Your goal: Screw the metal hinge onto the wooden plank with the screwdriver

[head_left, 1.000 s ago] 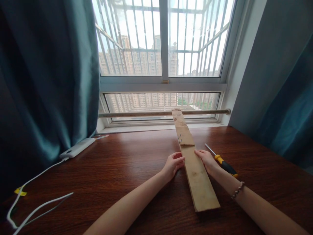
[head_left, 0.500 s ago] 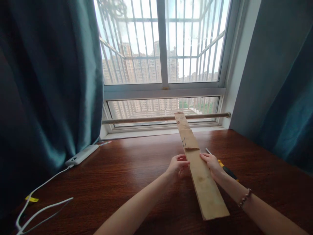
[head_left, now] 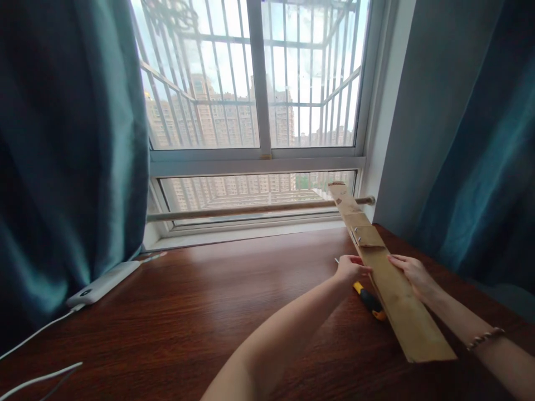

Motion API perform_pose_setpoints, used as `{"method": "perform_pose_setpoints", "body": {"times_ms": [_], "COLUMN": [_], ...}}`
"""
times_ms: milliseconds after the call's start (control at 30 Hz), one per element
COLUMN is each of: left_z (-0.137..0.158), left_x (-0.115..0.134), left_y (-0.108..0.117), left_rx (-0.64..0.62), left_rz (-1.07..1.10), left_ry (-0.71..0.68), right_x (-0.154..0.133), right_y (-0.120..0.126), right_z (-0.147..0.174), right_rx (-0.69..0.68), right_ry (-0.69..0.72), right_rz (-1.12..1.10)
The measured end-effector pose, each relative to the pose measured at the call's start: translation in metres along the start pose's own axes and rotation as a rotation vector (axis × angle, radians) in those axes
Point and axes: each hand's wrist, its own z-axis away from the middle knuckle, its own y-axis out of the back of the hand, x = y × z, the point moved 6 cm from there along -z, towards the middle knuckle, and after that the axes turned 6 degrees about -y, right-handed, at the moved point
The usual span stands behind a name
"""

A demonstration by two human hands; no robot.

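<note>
Both hands hold a long, narrow wooden board (head_left: pixel 405 301) above the table, its far end pointing at the window. A shorter wooden piece (head_left: pixel 368 236) overlaps the board, and two small metal screws or nails stick up near its left edge. My left hand (head_left: pixel 351 269) grips the board's left edge, fingers curled beneath it. Along the opposite edge, my right hand (head_left: pixel 412 273) has its thumb on top; its other fingers are partly hidden. Under the board lies a screwdriver (head_left: pixel 368 301) with a yellow and black handle, its shaft mostly covered by my left hand.
The brown wooden table (head_left: pixel 200 312) reaches to the window sill. A white power strip (head_left: pixel 104 284) with a white cable (head_left: pixel 42 379) lies at the left, beside a dark blue curtain (head_left: pixel 75 139). A horizontal rail (head_left: pixel 251 210) crosses before the window.
The board and both hands have moved to the right across the table. The screwdriver, formerly right of the board, now shows on its left. The camera view has turned slightly.
</note>
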Motion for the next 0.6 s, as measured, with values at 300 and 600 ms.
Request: {"method": "perform_pose_setpoints", "body": {"times_ms": [300,600], "left_z": [-0.052,-0.064], "left_x": [-0.044,-0.057], "left_y": [-0.025,-0.026], "left_rx": [0.106,0.053], "left_rz": [0.096,0.202], "left_ry": [0.128,0.130], "right_x": [0.008,0.010], "right_y": [0.043,0.046], "right_z": [-0.042,-0.059], "right_rx": [0.116,0.136], "right_ry": [0.039,0.040], "right_rz": [0.097,0.126]}}
